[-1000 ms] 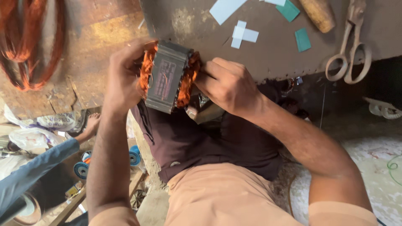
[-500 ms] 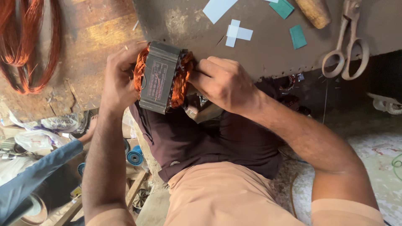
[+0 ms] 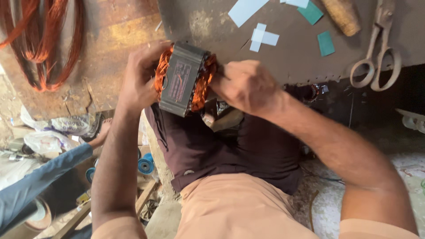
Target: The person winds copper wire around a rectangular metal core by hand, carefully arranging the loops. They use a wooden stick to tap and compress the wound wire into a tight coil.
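A dark grey motor stator with bright copper windings bulging from both ends is held at the edge of a worn workbench, above my lap. My left hand grips its left end, fingers wrapped over the copper coil. My right hand presses against the right-hand coil, fingers curled into the windings. The stator's far face is hidden.
Loops of copper wire lie on the bench at far left. Paper and green card pieces, a wooden handle and large scissors lie at upper right. Another person's blue sleeve and hand reach in at lower left, over floor clutter.
The stator and both hands have stayed together, shifting slightly left and up in view; my right fingers have tucked further into the right coil.
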